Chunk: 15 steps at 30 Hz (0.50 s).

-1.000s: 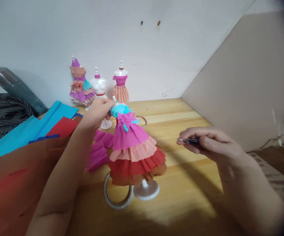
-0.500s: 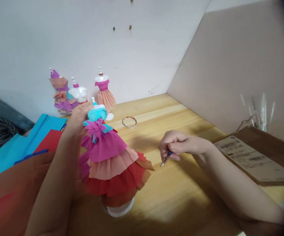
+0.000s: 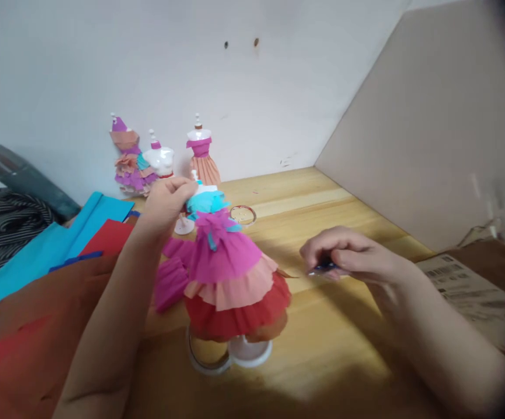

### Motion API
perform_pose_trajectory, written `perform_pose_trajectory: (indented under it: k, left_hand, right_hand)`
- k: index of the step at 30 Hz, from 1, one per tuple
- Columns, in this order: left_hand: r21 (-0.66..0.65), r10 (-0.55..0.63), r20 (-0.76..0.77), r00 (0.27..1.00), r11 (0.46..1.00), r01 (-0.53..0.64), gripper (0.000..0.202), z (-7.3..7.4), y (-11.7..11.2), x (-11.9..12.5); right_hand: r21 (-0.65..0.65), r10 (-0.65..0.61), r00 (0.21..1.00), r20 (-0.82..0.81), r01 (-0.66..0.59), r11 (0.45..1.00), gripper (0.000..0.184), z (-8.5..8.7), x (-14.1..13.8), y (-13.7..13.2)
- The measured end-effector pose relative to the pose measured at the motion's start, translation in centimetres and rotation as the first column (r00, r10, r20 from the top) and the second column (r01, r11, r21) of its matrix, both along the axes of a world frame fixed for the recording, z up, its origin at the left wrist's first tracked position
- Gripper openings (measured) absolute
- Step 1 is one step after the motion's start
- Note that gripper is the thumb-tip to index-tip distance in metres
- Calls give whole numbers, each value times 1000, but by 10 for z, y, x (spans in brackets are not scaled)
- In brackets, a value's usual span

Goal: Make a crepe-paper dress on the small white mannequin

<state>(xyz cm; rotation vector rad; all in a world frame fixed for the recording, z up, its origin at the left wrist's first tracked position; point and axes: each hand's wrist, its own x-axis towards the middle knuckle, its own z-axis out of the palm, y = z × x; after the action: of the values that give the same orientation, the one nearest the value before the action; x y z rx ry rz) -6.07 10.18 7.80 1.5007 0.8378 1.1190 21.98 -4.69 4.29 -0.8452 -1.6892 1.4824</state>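
Note:
A small mannequin point(image 3: 230, 279) in a layered paper dress stands on a white base on the wooden table point(image 3: 322, 349). The dress has a turquoise top and pink, peach and red ruffles. My left hand point(image 3: 169, 201) grips the mannequin at its shoulders. My right hand point(image 3: 348, 256) hovers to the right of the skirt, closed on small blue-handled scissors point(image 3: 322, 267). Their tips point left towards the skirt and stay apart from it.
Three more dressed mannequins point(image 3: 160, 160) stand by the back wall. Blue, red and brown paper sheets point(image 3: 38, 279) lie at left, pink crepe pieces point(image 3: 171, 279) beside the dress. A tape roll point(image 3: 204, 358) lies at the base, a small round dish point(image 3: 242, 215) behind, a labelled cardboard box point(image 3: 475, 291) at right.
The mannequin was tilted and lifted left half a second ago; now it stands upright again over its base. My right hand has risen and the scissors point left again.

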Motion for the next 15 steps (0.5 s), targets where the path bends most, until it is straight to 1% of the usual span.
perform_pose_trajectory:
  k: [3,5,7,9,11,14,15]
  left_hand:
    - [87,108,-102,989,991,-100,29,5,-10,2]
    - [97,191,-134,972,979,-179,27,11,-16,3]
    - [104,249,-124,961,966,-237,26,16,-20,2]
    - [117,278,-94,956,957,-267,26,19,-23,1]
    - [131,296,-75,952,950,-285,26,21,-25,0]
    - [166,314,-59,947,939,-301,25,23,-30,2]
    - [185,319,-49,946,934,-306,24,23,-33,3]
  right_hand:
    - [16,-127,991,35,127,992,45,11,-15,-18]
    - [48,-162,980,114,157,986,41,22,-27,-31]
    - [105,-159,961,227,138,985,40,33,-39,-42]
    - [149,-121,939,321,76,986,37,39,-46,-50]
    - [201,-151,917,370,80,976,30,38,-49,-56]
    - [317,-314,870,381,196,928,22,31,-51,-63]
    - [343,-347,854,388,216,914,19,29,-52,-64]
